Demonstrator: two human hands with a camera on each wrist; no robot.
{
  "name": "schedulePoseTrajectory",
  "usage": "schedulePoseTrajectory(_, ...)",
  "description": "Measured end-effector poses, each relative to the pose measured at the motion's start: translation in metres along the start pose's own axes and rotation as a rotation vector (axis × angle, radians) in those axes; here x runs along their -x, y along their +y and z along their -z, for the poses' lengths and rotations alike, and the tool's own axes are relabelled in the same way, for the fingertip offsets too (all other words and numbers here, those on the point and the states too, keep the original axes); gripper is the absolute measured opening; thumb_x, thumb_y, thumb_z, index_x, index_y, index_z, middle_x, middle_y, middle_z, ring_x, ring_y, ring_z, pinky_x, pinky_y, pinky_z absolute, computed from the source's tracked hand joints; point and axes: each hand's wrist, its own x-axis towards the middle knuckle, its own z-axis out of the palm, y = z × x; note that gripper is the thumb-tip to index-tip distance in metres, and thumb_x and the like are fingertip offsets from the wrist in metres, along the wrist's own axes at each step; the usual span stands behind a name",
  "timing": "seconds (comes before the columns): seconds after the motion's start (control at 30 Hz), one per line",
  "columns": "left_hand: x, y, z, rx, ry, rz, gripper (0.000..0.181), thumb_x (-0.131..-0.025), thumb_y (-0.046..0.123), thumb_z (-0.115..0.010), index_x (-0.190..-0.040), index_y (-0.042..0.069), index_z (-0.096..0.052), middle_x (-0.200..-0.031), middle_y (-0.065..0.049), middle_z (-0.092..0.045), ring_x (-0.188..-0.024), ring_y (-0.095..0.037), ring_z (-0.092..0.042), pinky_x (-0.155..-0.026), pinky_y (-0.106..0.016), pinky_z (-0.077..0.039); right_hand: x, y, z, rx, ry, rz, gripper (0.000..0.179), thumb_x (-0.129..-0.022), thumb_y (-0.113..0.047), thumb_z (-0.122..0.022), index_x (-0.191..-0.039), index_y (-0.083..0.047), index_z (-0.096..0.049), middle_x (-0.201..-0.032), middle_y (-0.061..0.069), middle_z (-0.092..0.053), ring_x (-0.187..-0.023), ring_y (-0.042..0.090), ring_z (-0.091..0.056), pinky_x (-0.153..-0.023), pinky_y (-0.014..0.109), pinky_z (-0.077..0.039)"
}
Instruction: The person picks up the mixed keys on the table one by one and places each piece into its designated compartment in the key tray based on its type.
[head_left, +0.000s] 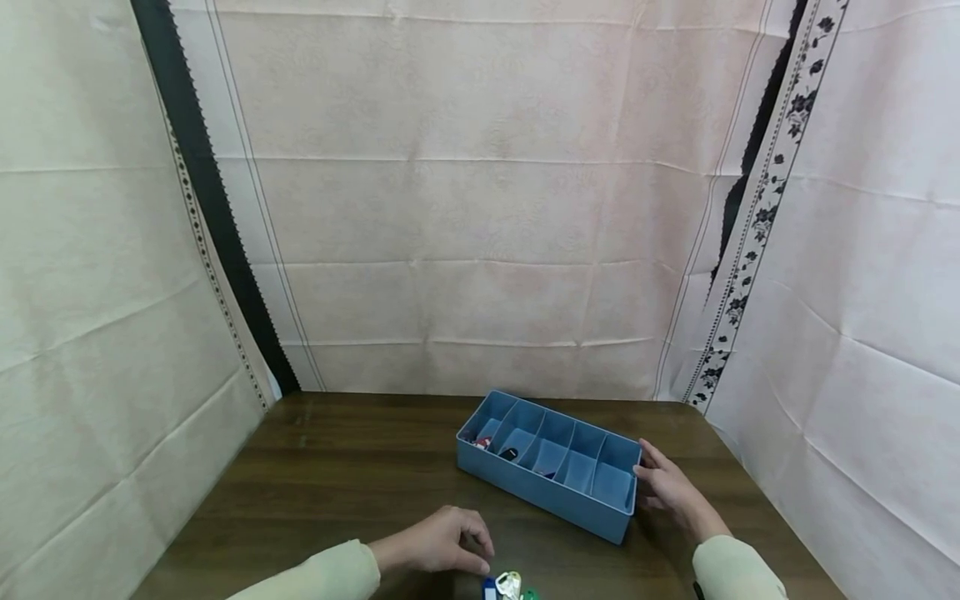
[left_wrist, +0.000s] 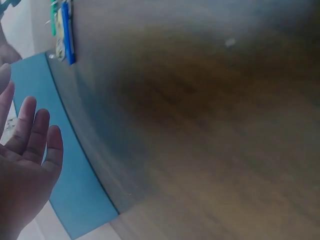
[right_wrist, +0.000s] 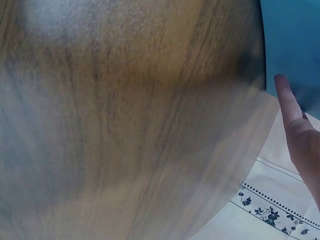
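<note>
A blue divided box [head_left: 551, 493] stands at an angle on the wooden table. My right hand [head_left: 671, 487] is at its right end. In the right wrist view an extended finger [right_wrist: 287, 97] touches the blue wall. My left hand [head_left: 446, 540] hovers in front of the box, fingers loosely bent and holding nothing. By its fingertips lie a slim blue item [head_left: 490, 588], a shiny gold-and-white item [head_left: 508, 584] and a green item [head_left: 530, 595]. The lower frame edge cuts these off, and their kind cannot be told.
Inside the box, a red-and-white item [head_left: 482, 442] sits in the leftmost compartment and a small black item [head_left: 509, 454] in the one beside it. A dark item [head_left: 548, 475] shows partly in the middle. Pale cloth [head_left: 480, 208] hangs behind and on both sides of the table [head_left: 360, 467].
</note>
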Motion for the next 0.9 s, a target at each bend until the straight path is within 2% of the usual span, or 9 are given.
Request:
schedulePoseTrajectory(0.2, 0.011, -0.006, -0.008, 0.039, -0.059, -0.018, 0.013, -0.089, 0.016, -0.075, -0.099, 0.007, -0.075, -0.098, 0.014, -0.064, -0.093, 0.002, -0.058, -0.082, -0.023, -0.049, -0.001, -0.001, 0.0, -0.012, 0.001, -0.002, 0.064, -0.107, -0.014, -0.036, -0.159, -0.011, 0.002, -0.155, 0.035, -0.007, -0.136, 0.06, -0.023, -0.096, 0.065, -0.041)
schedulePoseTrajectory(0.53, 0.016, -0.016, -0.025, 0.022, -0.099, -0.122, 0.01, -0.09, 0.012, -0.073, -0.098, 0.006, -0.075, -0.1, 0.01, -0.065, -0.094, 0.004, -0.057, -0.08, -0.02, -0.05, 0.001, 0.0, 0.0, -0.037, -0.005, -0.006, 0.064, -0.107, -0.012, -0.036, -0.159, -0.009, 0.001, -0.153, 0.037, -0.008, -0.136, 0.06, -0.021, -0.099, 0.067, -0.036)
schedulePoseTrajectory(0.7, 0.014, -0.025, -0.029, 0.074, -0.165, -0.092, 0.012, -0.093, 0.014, -0.071, -0.102, 0.007, -0.074, -0.104, 0.012, -0.065, -0.096, 0.001, -0.058, -0.082, -0.022, -0.05, 0.002, 0.0, -0.001, -0.055, -0.012, 0.007, 0.064, -0.106, -0.011, -0.036, -0.158, -0.007, 0.002, -0.153, 0.038, -0.007, -0.136, 0.06, -0.02, -0.101, 0.067, -0.033)
schedulePoseTrajectory(0.73, 0.013, -0.03, -0.031, 0.036, -0.175, -0.102, 0.013, -0.093, 0.014, -0.07, -0.104, 0.008, -0.074, -0.105, 0.012, -0.065, -0.096, 0.001, -0.058, -0.081, -0.022, -0.05, 0.002, 0.0, -0.001, -0.058, -0.01, 0.009, 0.064, -0.106, -0.011, -0.037, -0.158, -0.007, 0.001, -0.153, 0.038, -0.007, -0.136, 0.06, -0.02, -0.101, 0.067, -0.033)
schedulePoseTrajectory(0.8, 0.011, -0.035, -0.032, 0.036, -0.182, -0.081, 0.013, -0.092, 0.013, -0.072, -0.104, 0.009, -0.074, -0.106, 0.011, -0.065, -0.097, 0.0, -0.058, -0.081, -0.023, -0.049, 0.002, 0.0, -0.001, -0.061, -0.011, 0.012, 0.064, -0.106, -0.01, -0.037, -0.158, -0.007, 0.001, -0.153, 0.037, -0.007, -0.136, 0.06, -0.02, -0.101, 0.068, -0.032)
schedulePoseTrajectory(0.9, 0.007, -0.052, -0.036, -0.031, -0.193, -0.084, 0.015, -0.092, 0.016, -0.072, -0.106, 0.013, -0.075, -0.108, 0.014, -0.064, -0.098, 0.001, -0.057, -0.082, -0.022, -0.048, 0.002, 0.0, -0.001, -0.064, -0.012, 0.011, 0.064, -0.106, -0.011, -0.036, -0.158, -0.008, 0.001, -0.154, 0.037, -0.006, -0.136, 0.06, -0.02, -0.102, 0.068, -0.032)
